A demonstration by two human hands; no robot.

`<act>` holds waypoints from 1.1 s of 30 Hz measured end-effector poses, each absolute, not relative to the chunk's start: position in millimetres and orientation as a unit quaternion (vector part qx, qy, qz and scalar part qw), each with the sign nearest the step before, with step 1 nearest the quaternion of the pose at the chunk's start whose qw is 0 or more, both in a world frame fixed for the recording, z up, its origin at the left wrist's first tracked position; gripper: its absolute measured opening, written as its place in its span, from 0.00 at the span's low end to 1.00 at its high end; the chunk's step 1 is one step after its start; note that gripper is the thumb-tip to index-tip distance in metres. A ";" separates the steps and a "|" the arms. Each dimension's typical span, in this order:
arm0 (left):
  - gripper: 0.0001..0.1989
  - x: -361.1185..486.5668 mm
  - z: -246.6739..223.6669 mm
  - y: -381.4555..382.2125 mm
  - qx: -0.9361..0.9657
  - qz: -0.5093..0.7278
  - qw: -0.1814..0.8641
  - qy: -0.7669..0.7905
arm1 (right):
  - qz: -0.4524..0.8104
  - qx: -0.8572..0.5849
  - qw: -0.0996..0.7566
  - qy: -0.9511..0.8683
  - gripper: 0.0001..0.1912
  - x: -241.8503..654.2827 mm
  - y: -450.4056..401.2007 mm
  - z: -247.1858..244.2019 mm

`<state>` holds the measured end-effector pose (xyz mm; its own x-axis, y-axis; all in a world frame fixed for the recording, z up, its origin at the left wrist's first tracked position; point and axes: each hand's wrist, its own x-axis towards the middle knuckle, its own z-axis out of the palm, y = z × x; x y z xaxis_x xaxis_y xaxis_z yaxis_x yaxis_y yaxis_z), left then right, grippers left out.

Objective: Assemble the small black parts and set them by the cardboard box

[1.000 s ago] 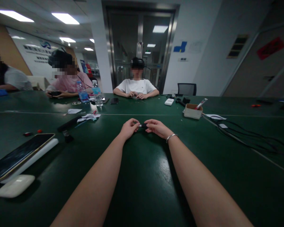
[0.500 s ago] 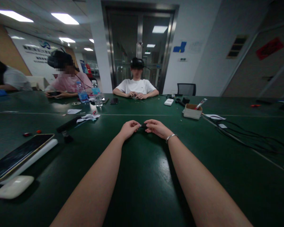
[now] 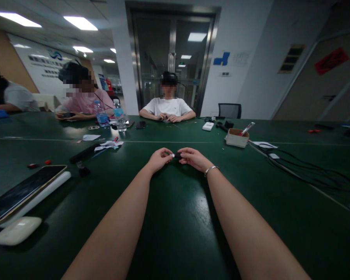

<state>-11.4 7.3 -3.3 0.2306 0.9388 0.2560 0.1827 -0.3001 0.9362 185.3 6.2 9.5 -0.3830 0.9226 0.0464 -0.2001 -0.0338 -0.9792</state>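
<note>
Silver shows again on the small black piece (image 3: 177, 154), its metal end (image 3: 173, 155) less covered than half a second ago. The left hand (image 3: 160, 160) pinches that end, the right hand (image 3: 193, 157) grips the dark part, between them over the green table (image 3: 175, 210); the two-handed work seems unfinished.

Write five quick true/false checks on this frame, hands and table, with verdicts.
1. The left hand and right hand pinch a small black object with a silvery end. True.
2. The bracelet is on the left wrist. False: the bracelet is on the right wrist.
3. The open box stands beyond the right hand, a pen-like item sticking out. True.
4. The rounded white case lies on the phone. False: the white case lies on the table, nearer the camera than the phone.
5. Two bottles stand ahead, left of the hands. True.
</note>
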 end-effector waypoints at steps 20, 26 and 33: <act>0.11 -11.0 -5.1 10.2 0.667 0.456 0.413 0.420 | 0.633 -0.334 0.444 -0.538 0.09 185.3 5.6 9.8; 0.13 -11.8 -8.2 13.0 0.661 0.464 0.419 0.415 | 0.636 -0.339 0.443 -0.534 0.10 184.5 4.9 11.0; 0.12 -10.3 -5.1 10.0 0.654 0.465 0.416 0.428 | 0.635 -0.342 0.443 -0.533 0.09 183.8 4.9 11.3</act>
<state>-10.3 10.0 -5.1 0.2010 0.9466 0.2520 0.1737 -0.2876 0.9419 183.8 4.9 11.3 -0.3733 0.9269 0.0385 -0.1980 -0.0391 -0.9794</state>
